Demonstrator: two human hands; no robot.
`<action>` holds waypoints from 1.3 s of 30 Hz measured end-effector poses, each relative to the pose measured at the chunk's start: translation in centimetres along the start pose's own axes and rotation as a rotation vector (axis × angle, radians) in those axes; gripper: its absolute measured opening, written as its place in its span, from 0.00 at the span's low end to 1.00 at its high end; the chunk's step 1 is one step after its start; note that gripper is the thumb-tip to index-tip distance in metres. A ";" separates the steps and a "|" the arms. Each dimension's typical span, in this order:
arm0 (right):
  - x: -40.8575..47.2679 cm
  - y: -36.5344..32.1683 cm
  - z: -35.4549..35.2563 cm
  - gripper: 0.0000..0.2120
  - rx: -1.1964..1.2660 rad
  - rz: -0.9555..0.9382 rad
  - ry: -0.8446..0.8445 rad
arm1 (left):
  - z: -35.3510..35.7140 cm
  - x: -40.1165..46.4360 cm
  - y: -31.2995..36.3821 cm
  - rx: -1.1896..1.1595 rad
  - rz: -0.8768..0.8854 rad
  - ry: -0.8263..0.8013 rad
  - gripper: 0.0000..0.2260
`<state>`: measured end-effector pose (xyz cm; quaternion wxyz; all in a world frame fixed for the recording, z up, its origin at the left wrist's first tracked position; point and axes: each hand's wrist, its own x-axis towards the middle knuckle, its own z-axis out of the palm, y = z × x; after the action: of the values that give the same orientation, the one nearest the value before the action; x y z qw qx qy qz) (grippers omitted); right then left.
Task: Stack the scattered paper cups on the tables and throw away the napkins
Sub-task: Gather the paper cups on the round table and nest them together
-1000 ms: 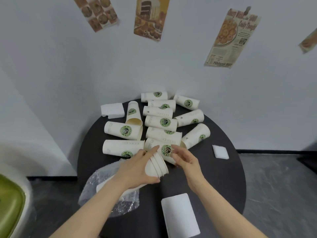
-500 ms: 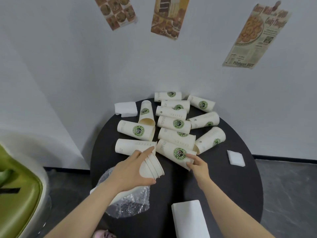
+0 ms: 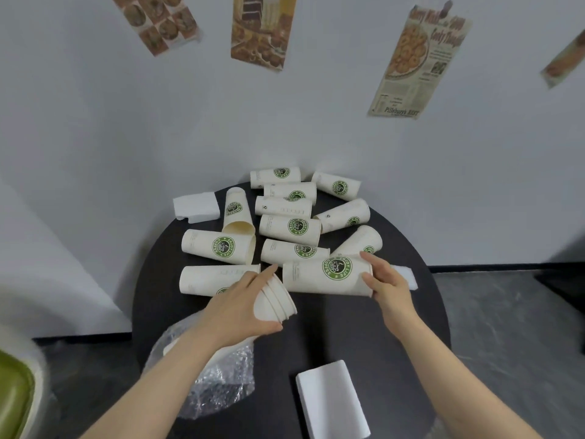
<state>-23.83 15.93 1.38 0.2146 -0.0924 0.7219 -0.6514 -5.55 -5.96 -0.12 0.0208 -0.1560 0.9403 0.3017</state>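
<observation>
cups point(image 3: 289, 228) lie on table point(image 3: 364, 327), napkin point(image 3: 332, 403) before them.

The right hand point(image 3: 384, 282) is now closing its grip on the rim end of the nearest lying cup point(image 3: 327, 275), which a second ago it was only touching, and is turning that cup toward the stack point(image 3: 275, 301) in the left hand point(image 3: 240, 307).
</observation>
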 end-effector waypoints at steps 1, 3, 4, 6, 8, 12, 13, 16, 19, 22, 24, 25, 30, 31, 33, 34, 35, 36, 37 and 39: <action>-0.1 -0.6 -0.4 0.20 0.013 -0.017 -0.013 | 0.1 0.2 0.1 0.004 -0.002 0.006 0.46; -0.3 -1.6 -1.0 0.19 0.032 -0.042 -0.047 | 0.2 0.5 0.3 0.006 -0.005 0.009 0.47; -0.4 -2.0 -1.2 0.19 0.039 -0.051 -0.073 | 0.3 0.5 0.4 0.004 -0.004 0.005 0.47; -0.7 -2.5 -1.1 0.18 0.043 -0.066 -0.126 | 0.4 0.4 0.6 -0.006 -0.003 0.000 0.47; -0.9 -2.8 -0.8 0.17 0.045 -0.076 -0.169 | 0.4 0.3 0.7 -0.024 -0.008 0.005 0.46; -1.0 -3.0 -0.2 0.18 0.056 -0.097 -0.199 | 0.2 -0.3 0.8 -0.040 -0.038 0.040 0.45; -1.0 -3.0 -0.1 0.18 0.063 -0.100 -0.200 | 0.2 -0.5 0.8 -0.043 -0.041 0.050 0.45; -1.0 -2.9 0.3 0.18 0.078 -0.109 -0.226 | 0.0 -1.1 0.7 -0.054 -0.050 0.064 0.45; -1.0 -3.0 0.8 0.18 0.094 -0.112 -0.250 | -0.4 -1.7 0.6 -0.044 -0.065 0.078 0.45; -1.0 -3.1 1.5 0.18 0.122 -0.110 -0.275 | -0.7 -2.4 0.3 -0.051 -0.081 0.101 0.45; -1.1 -3.0 2.1 0.18 0.148 -0.100 -0.302 | -1.0 -2.9 0.0 -0.060 -0.089 0.106 0.45; -1.2 -3.0 2.4 0.18 0.155 -0.095 -0.316 | -1.1 -3.1 -0.2 -0.061 -0.095 0.107 0.45; -1.4 -3.1 3.7 0.19 0.162 -0.088 -0.369 | -1.6 -4.0 -1.0 -0.069 -0.124 0.118 0.46; -1.4 -3.1 3.9 0.19 0.161 -0.085 -0.377 | -1.6 -4.1 -1.1 -0.071 -0.123 0.115 0.46; -1.5 -3.0 4.4 0.19 0.154 -0.080 -0.400 | -1.5 -4.2 -1.1 -0.074 -0.119 0.107 0.45; -1.6 -2.9 4.7 0.19 0.149 -0.077 -0.414 | -1.5 -4.2 -1.0 -0.074 -0.116 0.104 0.45; -1.8 -2.7 5.1 0.18 0.146 -0.072 -0.427 | -1.5 -4.3 -0.9 -0.072 -0.111 0.100 0.45; -1.9 -2.6 5.4 0.18 0.142 -0.067 -0.438 | -1.6 -4.2 -0.8 -0.070 -0.105 0.096 0.45; -2.1 -2.5 5.9 0.17 0.140 -0.063 -0.446 | -1.6 -4.2 -0.8 -0.070 -0.099 0.090 0.45; -2.4 -2.2 6.7 0.17 0.146 -0.061 -0.461 | -1.8 -4.3 -0.7 -0.078 -0.093 0.075 0.45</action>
<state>-19.08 10.58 3.60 0.3600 -0.2447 0.6018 -0.6695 -1.19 -6.27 1.52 -0.0065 -0.2112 0.9197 0.3308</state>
